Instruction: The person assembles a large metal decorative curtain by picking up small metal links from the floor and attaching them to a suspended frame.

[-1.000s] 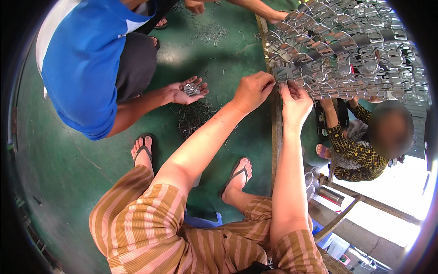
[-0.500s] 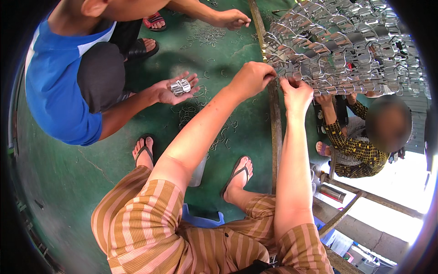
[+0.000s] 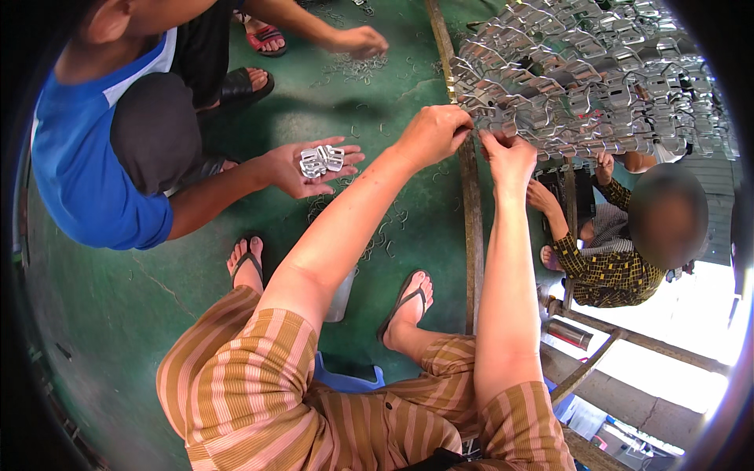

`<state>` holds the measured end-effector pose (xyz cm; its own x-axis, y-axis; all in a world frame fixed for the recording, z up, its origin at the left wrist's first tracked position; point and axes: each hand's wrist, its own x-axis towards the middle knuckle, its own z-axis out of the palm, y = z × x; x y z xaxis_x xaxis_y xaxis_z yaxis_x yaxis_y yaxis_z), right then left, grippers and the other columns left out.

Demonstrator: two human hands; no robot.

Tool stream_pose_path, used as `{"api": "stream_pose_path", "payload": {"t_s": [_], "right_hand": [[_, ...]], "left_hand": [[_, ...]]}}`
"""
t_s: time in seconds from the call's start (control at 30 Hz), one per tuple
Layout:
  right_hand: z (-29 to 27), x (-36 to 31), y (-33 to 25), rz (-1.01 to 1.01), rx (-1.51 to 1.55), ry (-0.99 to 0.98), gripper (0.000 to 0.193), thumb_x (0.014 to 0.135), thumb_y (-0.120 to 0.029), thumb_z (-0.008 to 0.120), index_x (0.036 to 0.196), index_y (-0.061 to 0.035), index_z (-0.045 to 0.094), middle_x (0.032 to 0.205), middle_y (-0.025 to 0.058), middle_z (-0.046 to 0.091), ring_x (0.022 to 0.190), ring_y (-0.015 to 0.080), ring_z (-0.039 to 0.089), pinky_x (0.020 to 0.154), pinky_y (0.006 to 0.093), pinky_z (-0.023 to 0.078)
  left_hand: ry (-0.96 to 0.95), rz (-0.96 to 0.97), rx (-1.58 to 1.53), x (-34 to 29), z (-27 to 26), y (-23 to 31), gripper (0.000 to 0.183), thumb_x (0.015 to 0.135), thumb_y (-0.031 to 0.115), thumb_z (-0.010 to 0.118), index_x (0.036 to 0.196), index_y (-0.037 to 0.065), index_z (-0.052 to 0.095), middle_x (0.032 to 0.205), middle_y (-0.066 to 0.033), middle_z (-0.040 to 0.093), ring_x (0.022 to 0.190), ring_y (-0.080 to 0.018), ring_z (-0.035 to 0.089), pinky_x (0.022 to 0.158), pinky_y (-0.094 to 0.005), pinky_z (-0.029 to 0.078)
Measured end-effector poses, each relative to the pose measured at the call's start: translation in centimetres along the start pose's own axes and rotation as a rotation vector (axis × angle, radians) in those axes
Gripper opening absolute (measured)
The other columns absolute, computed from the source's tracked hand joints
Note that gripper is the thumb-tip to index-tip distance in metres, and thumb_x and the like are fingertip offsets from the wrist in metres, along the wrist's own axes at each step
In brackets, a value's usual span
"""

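Observation:
My left hand [image 3: 433, 135] and my right hand [image 3: 509, 161] are raised close together at the lower left corner of a hanging sheet of linked metal pieces [image 3: 581, 94]. The sheet is made of shiny silver plates joined by bent wire hooks. Both hands are closed in a pinch, fingertips nearly meeting beside a wooden bar [image 3: 471, 235]. Whatever small part lies between the fingers is too small to make out. Left of my left forearm, a co-worker's open palm [image 3: 287, 169] bears several silver metal clips [image 3: 320, 161].
Loose wire hooks [image 3: 385, 235] are scattered on the green floor [image 3: 196, 330]. A person in a blue shirt [image 3: 102, 173] crouches at the left. Another in a yellow-black checked top [image 3: 620, 267] sits beyond the sheet. A blue plastic stool [image 3: 345, 381] shows beneath me.
The co-worker's palm with the clips has shifted right and turned flatter; that person's other hand has drawn back left. The checked-sleeved person's hand has lowered. My hands have barely moved.

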<state>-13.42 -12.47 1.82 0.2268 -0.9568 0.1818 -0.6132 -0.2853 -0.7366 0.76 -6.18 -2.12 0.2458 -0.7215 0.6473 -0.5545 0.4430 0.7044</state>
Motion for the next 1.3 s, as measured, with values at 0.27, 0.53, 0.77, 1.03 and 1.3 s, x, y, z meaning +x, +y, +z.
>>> {"api": "stream_pose_path", "payload": {"t_s": [0.27, 0.53, 0.77, 1.03, 1.3], "right_hand": [[0.3, 0.2, -1.2, 0.023, -0.098, -0.01, 0.028, 0.067, -0.025, 0.071, 0.077, 0.0014, 0.068, 0.068, 0.0133, 0.066, 0.065, 0.0212, 0.065, 0.067, 0.0323, 0.048], [0.6, -2.8, -1.0, 0.188, 0.234, -0.167, 0.033, 0.078, -0.014, 0.066, 0.102, 0.0073, 0.06, 0.073, 0.0088, 0.065, 0.059, 0.0113, 0.059, 0.055, 0.0226, 0.046], [0.7, -2.3, -1.8, 0.318, 0.417, -0.153, 0.026, 0.08, -0.01, 0.061, 0.1, 0.0074, 0.06, 0.067, 0.0079, 0.063, 0.051, 0.0097, 0.057, 0.045, 0.0213, 0.044], [1.3, -2.5, -1.0, 0.151, 0.289, -0.078, 0.015, 0.075, -0.01, 0.065, 0.084, 0.0018, 0.065, 0.057, 0.0043, 0.061, 0.048, 0.0091, 0.056, 0.046, 0.0236, 0.043], [1.4, -2.5, -0.5, 0.089, 0.147, -0.03, 0.016, 0.074, -0.013, 0.066, 0.08, 0.0016, 0.067, 0.059, 0.0077, 0.063, 0.049, 0.0122, 0.058, 0.05, 0.0284, 0.045]], "left_hand": [[-0.006, 0.048, 0.115, -0.1, -0.1, -0.1, 0.015, 0.07, 0.004, 0.063, 0.085, 0.005, 0.06, 0.081, -0.0093, 0.06, 0.07, -0.0296, 0.06, 0.061, -0.0368, 0.049], [0.037, 0.056, 0.127, -0.4, -0.2, -0.6, 0.013, 0.073, 0.003, 0.06, 0.086, 0.006, 0.059, 0.082, -0.0079, 0.059, 0.068, -0.0305, 0.059, 0.058, -0.0379, 0.048], [0.019, 0.049, 0.156, -0.7, -0.6, -0.4, 0.012, 0.075, 0.002, 0.057, 0.087, 0.005, 0.056, 0.081, -0.008, 0.058, 0.067, -0.0306, 0.058, 0.056, -0.0382, 0.047], [-0.006, 0.053, 0.142, -0.6, -0.7, 0.8, 0.01, 0.074, 0.002, 0.061, 0.084, 0.004, 0.058, 0.078, -0.0087, 0.058, 0.065, -0.0294, 0.058, 0.057, -0.0363, 0.047], [0.059, -0.045, -0.067, -1.2, 0.2, 1.4, 0.013, 0.072, -0.001, 0.063, 0.085, 0.0, 0.063, 0.079, -0.0125, 0.062, 0.066, -0.0232, 0.061, 0.06, -0.0292, 0.048]]}}
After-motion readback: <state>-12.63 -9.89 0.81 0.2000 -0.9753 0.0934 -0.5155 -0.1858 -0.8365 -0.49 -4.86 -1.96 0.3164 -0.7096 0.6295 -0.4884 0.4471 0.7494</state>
